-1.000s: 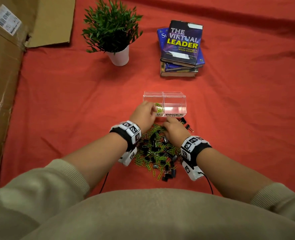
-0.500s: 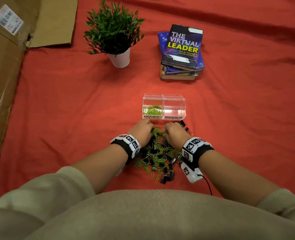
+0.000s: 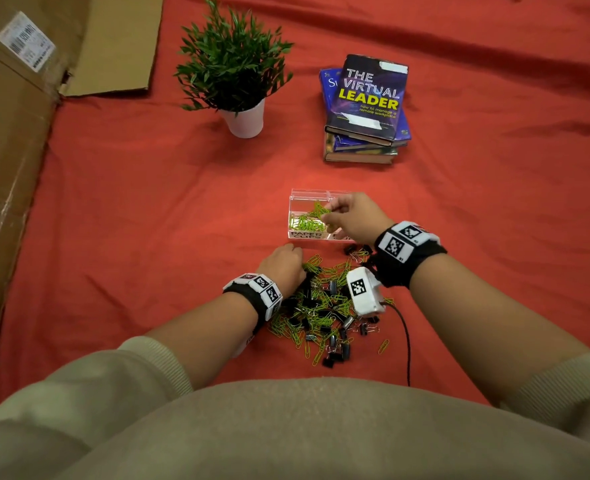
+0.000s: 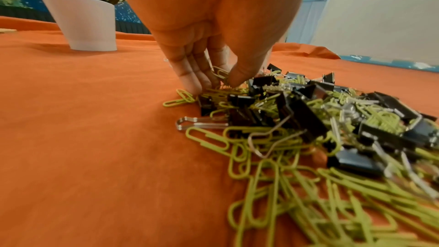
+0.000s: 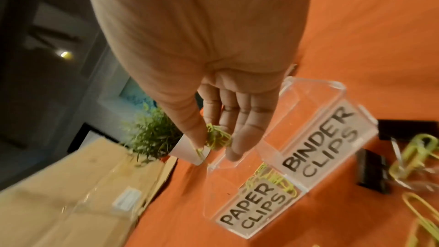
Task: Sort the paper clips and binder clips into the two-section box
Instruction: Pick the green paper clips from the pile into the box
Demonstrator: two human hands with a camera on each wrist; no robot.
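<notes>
A clear two-section box (image 3: 308, 193) stands beyond a mixed pile (image 3: 324, 306) of green paper clips and black binder clips. Its left section, labelled PAPER CLIPS (image 5: 254, 206), holds green clips; the BINDER CLIPS section (image 5: 320, 138) looks bare. My right hand (image 3: 330, 211) hovers over the left section, thumb and fingers pinching a bunch of green paper clips (image 5: 217, 138). My left hand (image 4: 221, 80) is down at the pile's far left edge, where its fingers (image 4: 194, 80) and thumb pinch a paper clip (image 4: 219, 71).
A potted plant (image 3: 233, 74) and a stack of books (image 3: 366, 109) sit farther back on the red cloth. Flattened cardboard (image 3: 9, 168) lies along the left. A few binder clips (image 3: 356, 251) lie just right of the box front.
My right hand rose from the pile to above the box's left section with paper clips in it. My left hand left the box a second ago and now stays at the pile.
</notes>
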